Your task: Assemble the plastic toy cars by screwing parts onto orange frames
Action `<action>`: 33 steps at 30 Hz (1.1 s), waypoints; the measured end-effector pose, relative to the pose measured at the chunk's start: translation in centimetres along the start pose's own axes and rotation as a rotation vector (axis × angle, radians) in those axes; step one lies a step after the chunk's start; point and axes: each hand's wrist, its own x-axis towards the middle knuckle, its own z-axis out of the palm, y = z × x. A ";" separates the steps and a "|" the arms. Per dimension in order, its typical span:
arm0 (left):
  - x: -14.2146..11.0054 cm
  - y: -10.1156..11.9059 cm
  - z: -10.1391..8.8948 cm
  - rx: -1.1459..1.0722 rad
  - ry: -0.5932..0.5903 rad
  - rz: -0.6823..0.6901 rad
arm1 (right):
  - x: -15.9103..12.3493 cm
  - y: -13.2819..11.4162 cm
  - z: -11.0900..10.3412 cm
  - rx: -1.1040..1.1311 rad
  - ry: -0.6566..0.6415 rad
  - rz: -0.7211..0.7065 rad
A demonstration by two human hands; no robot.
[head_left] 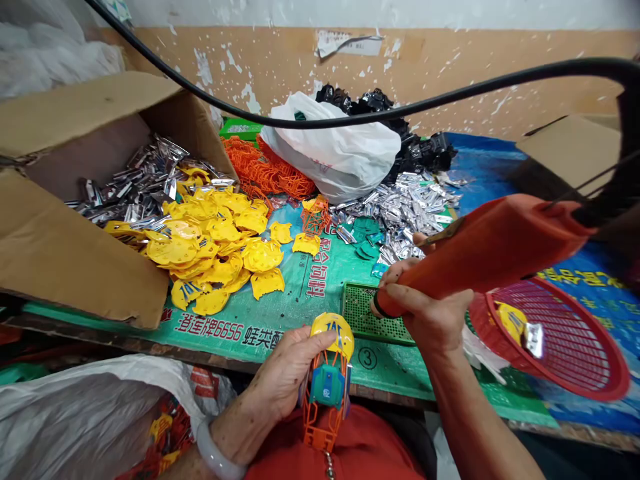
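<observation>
My left hand (281, 375) grips a small plastic assembly at the table's front edge, thumb on its yellow cap. The assembly has an orange lattice frame (320, 437) and a green centre piece (327, 385). My right hand (434, 319) is wrapped round an orange-covered power screwdriver (493, 243), which slants down to the left. Its lower end is over a green perforated tray (356, 308) with small dark bits in it. The very tip of the screwdriver is hidden by my fingers. Left of the tray lies a pile of yellow plastic pieces (215, 233).
A cardboard box (75, 253) of shiny metal pieces stands at left. Behind are orange lattice parts (265, 170), a white bag (335, 150) and silvery pieces (410, 207). A red basket (590, 340) sits at right. A black cable (300, 123) hangs across the view.
</observation>
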 end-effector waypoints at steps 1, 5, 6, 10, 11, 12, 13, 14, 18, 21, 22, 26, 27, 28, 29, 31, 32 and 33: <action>0.0 0.0 0.0 0.002 -0.012 -0.005 | 0.0 0.1 0.0 0.002 0.005 0.002; 0.1 -0.2 -0.3 0.014 -0.044 -0.014 | 0.0 0.1 0.1 0.005 0.025 0.017; 0.1 -0.2 -0.4 0.018 -0.045 -0.018 | 0.0 0.1 0.1 0.007 0.025 0.020; 0.1 -0.3 -0.6 0.019 -0.063 -0.025 | -0.1 0.1 0.2 -0.003 0.030 0.032; 0.1 -0.3 -0.7 0.018 -0.067 -0.026 | -0.1 0.1 0.2 -0.009 0.036 0.035; 0.1 -0.3 -0.6 0.018 -0.069 -0.024 | -0.1 0.1 0.2 -0.015 0.040 0.036; 0.1 -0.3 -0.6 0.020 -0.069 -0.023 | -0.1 0.1 0.2 -0.018 0.042 0.036; 0.0 -0.3 -0.6 0.023 -0.069 -0.022 | -0.1 0.2 0.2 -0.021 0.044 0.036; -0.2 -0.2 -0.6 0.051 -0.098 -0.002 | -0.2 0.3 0.3 -0.035 0.049 0.028; -0.5 -0.1 -0.7 0.060 -0.118 0.035 | -0.3 0.3 0.4 -0.050 0.034 0.017; -0.6 -0.1 -0.7 0.060 -0.122 0.043 | -0.4 0.3 0.4 -0.055 0.028 0.016; -1.0 0.2 -0.7 0.091 -0.144 0.048 | -0.3 0.5 0.2 -0.048 0.042 0.017; -1.0 0.2 -0.6 0.099 -0.142 0.050 | -0.2 0.5 0.2 -0.041 0.045 0.017; -1.0 0.2 -0.6 0.104 -0.139 0.049 | -0.1 0.4 0.2 -0.033 0.045 0.012; -1.0 0.2 -0.7 0.106 -0.137 0.046 | 0.0 0.1 0.2 -0.022 0.043 0.003; -0.9 0.2 -0.7 0.115 -0.135 0.044 | 0.2 -0.8 0.3 0.020 0.035 -0.009; -0.8 0.2 -0.8 0.120 -0.139 0.045 | 0.2 -1.4 0.5 0.053 0.034 -0.013; -0.7 0.1 -0.8 0.124 -0.148 0.045 | 0.2 -2.1 0.6 0.090 0.031 -0.016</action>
